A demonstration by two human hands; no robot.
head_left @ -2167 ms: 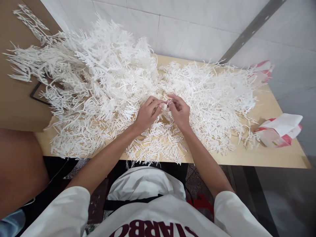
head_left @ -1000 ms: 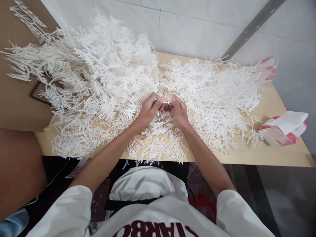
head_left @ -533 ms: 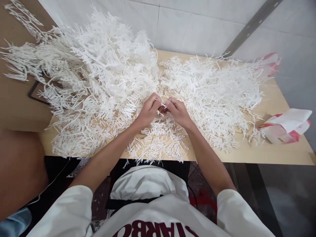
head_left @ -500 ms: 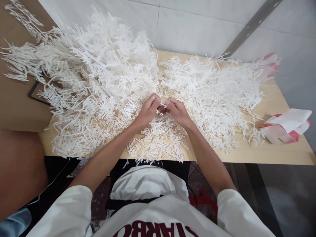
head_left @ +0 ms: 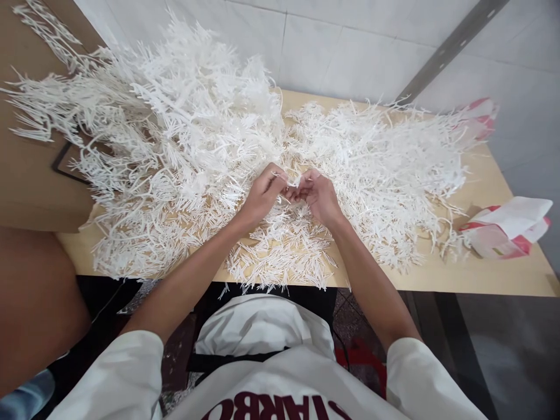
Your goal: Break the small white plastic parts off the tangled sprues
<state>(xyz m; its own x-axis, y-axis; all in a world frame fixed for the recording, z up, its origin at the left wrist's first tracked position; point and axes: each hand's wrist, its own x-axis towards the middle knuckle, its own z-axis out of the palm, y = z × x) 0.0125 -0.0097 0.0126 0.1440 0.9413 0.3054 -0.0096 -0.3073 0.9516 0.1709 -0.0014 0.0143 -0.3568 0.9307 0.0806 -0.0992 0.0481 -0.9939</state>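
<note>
Both my hands meet over the middle of a pale wooden table [head_left: 472, 274] heaped with white plastic sprigs. My left hand [head_left: 262, 195] is closed, its fingers pinching a small white plastic sprig [head_left: 292, 182]. My right hand [head_left: 318, 195] is closed too, fingertips pressed on the same piece from the right. A tall pile of white branches [head_left: 175, 134] rises to the left of my hands. A flatter pile [head_left: 385, 157] spreads to the right. Loose short sprigs [head_left: 280, 256] lie under my wrists at the table's near edge.
A brown cardboard box [head_left: 30, 186] stands at the left, partly covered by branches. Red-and-white plastic bags lie at the right edge [head_left: 503, 230] and at the far right corner [head_left: 479, 114]. A white tiled wall [head_left: 350, 46] backs the table. Another person's bare limb [head_left: 35, 303] shows at lower left.
My hands stay together over the same spot, fingers shifting slightly on the small sprig. The view has wobbled a little; the piles have not moved.
</note>
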